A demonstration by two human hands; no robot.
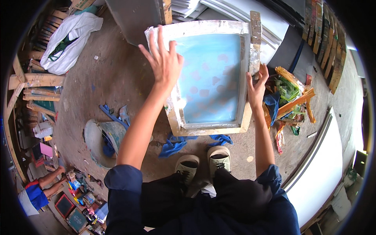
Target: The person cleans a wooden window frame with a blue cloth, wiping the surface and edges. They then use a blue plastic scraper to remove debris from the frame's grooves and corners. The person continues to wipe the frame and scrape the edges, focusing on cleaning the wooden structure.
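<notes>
A framed screen (211, 74) with light blue mesh and faint pinkish-grey spots stands in front of me, its wooden border (207, 26) smeared with whitish paint. My left hand (162, 64) is at the frame's upper left side, fingers spread over the border; whether it presses on it I cannot tell. Beside the right border, my right hand (256, 88) has its thumb near the frame's edge and its fingers apart, bent around the lower end of a paint-stained wooden strip (255, 35). A firm grip does not show. Blue cloth scraps (172, 147) lie below the frame.
A dirty bucket (98, 137) lies to the left, and a white sack (72, 39) farther off. Torn wrappings and scraps (290, 96) are heaped at right, near a large white panel (321, 156). Another person's legs (53, 184) show at lower left.
</notes>
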